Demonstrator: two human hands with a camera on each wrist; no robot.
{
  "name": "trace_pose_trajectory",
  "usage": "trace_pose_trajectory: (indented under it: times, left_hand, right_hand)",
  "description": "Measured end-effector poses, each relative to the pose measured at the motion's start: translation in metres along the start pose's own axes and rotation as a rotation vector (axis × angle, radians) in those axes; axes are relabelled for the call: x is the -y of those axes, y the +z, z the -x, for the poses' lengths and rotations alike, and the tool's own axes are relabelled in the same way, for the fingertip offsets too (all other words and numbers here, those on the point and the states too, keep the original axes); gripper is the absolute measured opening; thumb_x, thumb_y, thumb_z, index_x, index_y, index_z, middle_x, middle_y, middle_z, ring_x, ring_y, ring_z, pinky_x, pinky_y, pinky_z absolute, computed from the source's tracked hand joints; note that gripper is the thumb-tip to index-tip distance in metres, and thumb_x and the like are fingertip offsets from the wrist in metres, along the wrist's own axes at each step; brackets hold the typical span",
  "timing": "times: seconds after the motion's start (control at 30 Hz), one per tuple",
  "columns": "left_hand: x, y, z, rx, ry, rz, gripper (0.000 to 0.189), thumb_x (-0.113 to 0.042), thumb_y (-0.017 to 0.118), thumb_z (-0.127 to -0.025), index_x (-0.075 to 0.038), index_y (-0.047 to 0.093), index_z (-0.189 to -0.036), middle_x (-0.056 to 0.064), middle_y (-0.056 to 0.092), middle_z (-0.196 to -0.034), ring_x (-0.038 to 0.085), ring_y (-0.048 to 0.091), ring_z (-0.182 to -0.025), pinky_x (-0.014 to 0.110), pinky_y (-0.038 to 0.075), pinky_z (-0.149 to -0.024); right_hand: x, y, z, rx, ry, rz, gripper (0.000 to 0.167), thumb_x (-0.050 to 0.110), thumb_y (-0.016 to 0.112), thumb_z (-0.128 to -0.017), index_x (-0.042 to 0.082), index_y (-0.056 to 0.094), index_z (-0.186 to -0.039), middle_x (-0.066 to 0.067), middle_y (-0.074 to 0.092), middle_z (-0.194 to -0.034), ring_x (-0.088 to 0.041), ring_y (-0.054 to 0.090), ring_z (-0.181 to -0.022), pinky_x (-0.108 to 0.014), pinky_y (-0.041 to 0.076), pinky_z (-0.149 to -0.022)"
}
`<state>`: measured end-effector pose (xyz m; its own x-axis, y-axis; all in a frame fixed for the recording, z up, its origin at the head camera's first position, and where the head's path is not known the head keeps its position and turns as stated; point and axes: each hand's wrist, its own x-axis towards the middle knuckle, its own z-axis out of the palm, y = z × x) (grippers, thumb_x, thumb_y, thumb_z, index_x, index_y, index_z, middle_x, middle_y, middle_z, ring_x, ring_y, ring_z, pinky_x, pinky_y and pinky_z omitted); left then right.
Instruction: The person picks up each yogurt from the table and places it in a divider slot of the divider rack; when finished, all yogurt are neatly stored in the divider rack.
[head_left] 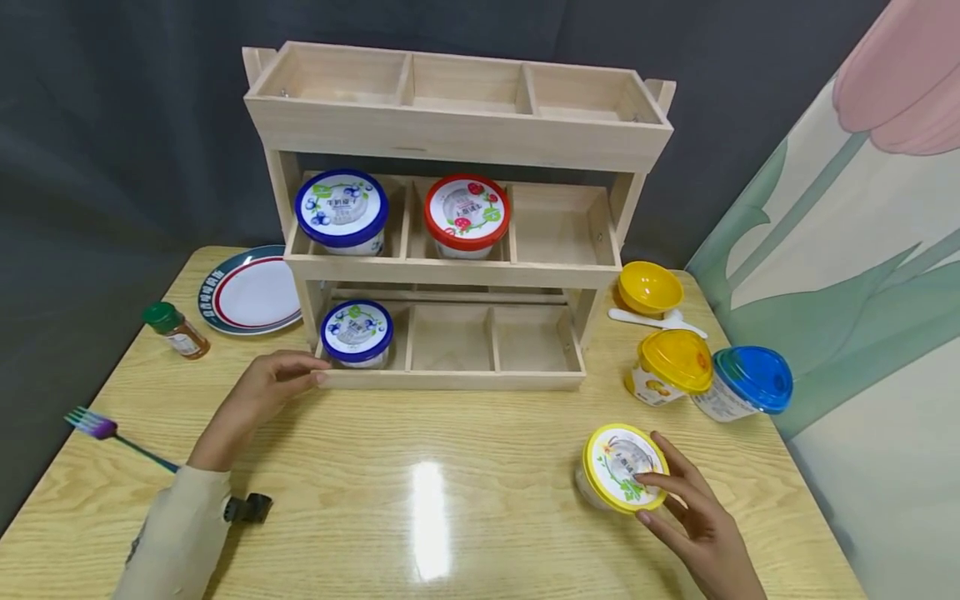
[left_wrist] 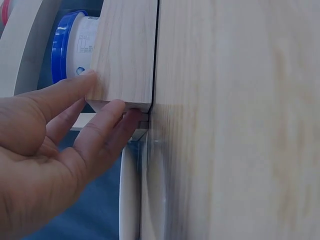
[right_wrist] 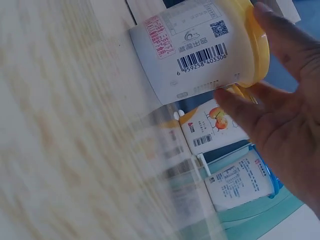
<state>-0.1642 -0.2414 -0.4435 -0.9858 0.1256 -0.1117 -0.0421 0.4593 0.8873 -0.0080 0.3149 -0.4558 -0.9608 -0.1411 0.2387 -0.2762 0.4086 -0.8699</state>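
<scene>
Pinching yellow-lidded tub (head_left: 626, 468) by its lid with right hand (head_left: 693, 521), near right on table (head_left: 352, 500). Touching left front corner of tiered rack (head_left: 450, 271) with left hand (head_left: 281, 387), fingers mostly straight. Seeing yellow domed-lid tub (head_left: 670, 367) and blue domed-lid tub (head_left: 746, 383) crowding the spot just beyond, far right; yellow bowl (head_left: 651, 287) and white utensil (head_left: 645, 319) farther back. Noting plate (head_left: 255, 292) far left, partly behind rack, green-capped jar (head_left: 183, 337) beside it, fork (head_left: 97, 423) nearer. Spotting blue-lidded tub (head_left: 341, 208) and red-lidded tub (head_left: 467, 217) in middle tier, left and centre; second blue-lidded tub (head_left: 357, 333) in bottom-left compartment; low front boards fencing off tiers. Logging pale grained wood on rack, glossy wood-grain tabletop, round printed lids, tapering white tub walls, shiny rainbow fork.
</scene>
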Motion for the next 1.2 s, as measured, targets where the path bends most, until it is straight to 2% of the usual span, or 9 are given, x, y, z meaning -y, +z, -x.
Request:
trace_pose_trajectory:
  times: [0.13,0.23,0.47,0.7,0.8,1.07,1.2]
  left_hand:
    - [0.0016,0.0001,-0.0003,0.009,-0.010,0.011,0.029,-0.012,0.069,-0.109,0.007,0.073,-0.130,0.023,0.067,-0.138,0.015,0.064,-0.111,0.021,0.052,-0.090]
    - [0.0021,0.0003,-0.0007,0.014,-0.022,0.019,0.030,-0.013,0.068,-0.109,0.006,0.072,-0.131,0.023,0.068,-0.139,0.015,0.064,-0.111,0.019,0.051,-0.089]
    - [0.0017,0.0008,-0.0009,0.018,-0.016,0.023,0.030,-0.014,0.069,-0.109,0.006,0.072,-0.132,0.024,0.066,-0.142,0.020,0.064,-0.116,0.017,0.051,-0.090]
    - [0.0027,-0.0001,0.0022,-0.027,0.006,0.039,0.029,-0.013,0.070,-0.108,0.006,0.073,-0.130,0.023,0.068,-0.139,0.004,0.064,-0.110,0.015,0.051,-0.091]
    - [0.0033,-0.0010,0.0032,-0.031,-0.001,0.036,0.030,-0.015,0.070,-0.108,0.005,0.074,-0.130,0.022,0.067,-0.140,0.002,0.062,-0.111,0.013,0.050,-0.092]
    - [0.0048,-0.0012,0.0033,-0.011,-0.024,0.048,0.034,-0.019,0.069,-0.109,0.005,0.073,-0.132,0.022,0.065,-0.144,0.018,0.059,-0.124,0.019,0.048,-0.097]
    - [0.0040,-0.0013,0.0036,0.003,-0.047,0.061,0.035,-0.021,0.069,-0.110,0.005,0.071,-0.134,0.022,0.063,-0.147,0.026,0.055,-0.131,0.024,0.046,-0.099]
  right_hand:
    - [-0.0044,0.0027,0.0029,-0.019,0.026,0.019,0.043,-0.020,0.073,-0.091,-0.003,0.071,-0.131,0.018,0.041,-0.164,0.011,0.039,-0.144,-0.011,0.050,-0.099]
    - [-0.0068,0.0034,0.0050,-0.030,0.040,0.018,0.043,-0.020,0.073,-0.091,-0.003,0.071,-0.131,0.023,0.041,-0.160,0.012,0.041,-0.141,-0.012,0.051,-0.099]
    - [-0.0090,0.0033,0.0068,-0.038,0.070,0.014,0.043,-0.019,0.074,-0.091,-0.003,0.071,-0.131,0.023,0.040,-0.160,0.013,0.042,-0.139,-0.013,0.052,-0.098]
    - [-0.0088,0.0049,0.0050,-0.040,0.045,-0.024,0.043,-0.022,0.071,-0.091,-0.006,0.070,-0.131,0.020,0.043,-0.160,0.010,0.043,-0.140,-0.013,0.051,-0.100]
    - [-0.0088,0.0061,0.0050,-0.045,0.035,-0.044,0.043,-0.023,0.071,-0.091,-0.007,0.070,-0.130,0.020,0.043,-0.161,0.009,0.044,-0.141,-0.013,0.051,-0.101]
    - [-0.0083,0.0075,0.0050,-0.074,0.043,-0.019,0.043,-0.023,0.072,-0.090,-0.006,0.071,-0.129,0.021,0.044,-0.160,0.009,0.047,-0.139,-0.012,0.049,-0.102]
    - [-0.0050,0.0074,0.0049,-0.092,0.064,-0.061,0.042,-0.023,0.072,-0.089,-0.007,0.071,-0.128,0.021,0.045,-0.160,0.008,0.049,-0.137,-0.015,0.052,-0.100]
